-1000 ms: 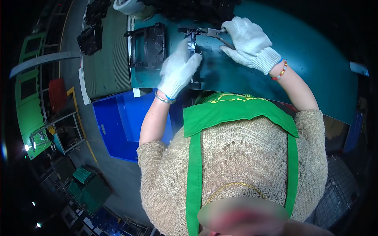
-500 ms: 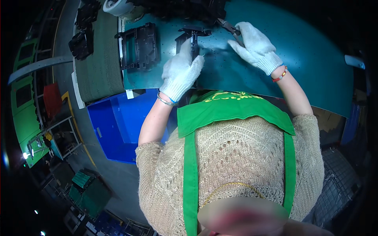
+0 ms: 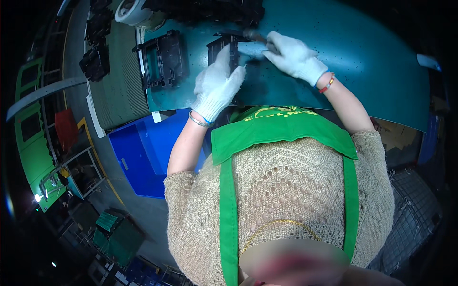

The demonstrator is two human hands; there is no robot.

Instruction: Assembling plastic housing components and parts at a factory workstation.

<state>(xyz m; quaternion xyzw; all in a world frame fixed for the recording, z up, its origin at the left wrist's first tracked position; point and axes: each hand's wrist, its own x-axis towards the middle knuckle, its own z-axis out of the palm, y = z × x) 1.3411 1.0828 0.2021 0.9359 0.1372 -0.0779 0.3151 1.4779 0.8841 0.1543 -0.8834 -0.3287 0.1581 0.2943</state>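
Observation:
My left hand [image 3: 215,85], in a white knit glove, is closed on a black plastic part [image 3: 215,47] on the green tabletop [image 3: 334,52]. Its fingers lie over the part's near side and cover some of it. In my gloved right hand [image 3: 295,56] is a pair of pliers [image 3: 258,36], blurred by motion. Their tip points left, close to the part's upper right corner; whether it touches cannot be made out. To the left of my left hand rests a black plastic frame [image 3: 177,59] with a rectangular opening.
Dark plastic pieces [image 3: 205,10] are heaped at the table's far edge, beside a white round container [image 3: 133,13]. On the left runs a ribbed green conveyor belt [image 3: 117,86] carrying black parts [image 3: 95,62]. Below the table's front edge stands a blue bin [image 3: 143,162]. Small dark scraps dot the tabletop.
My right hand has moved left, bringing the pliers to the upper right of the black part. The part has turned a little under my left hand, which stays nearly in place.

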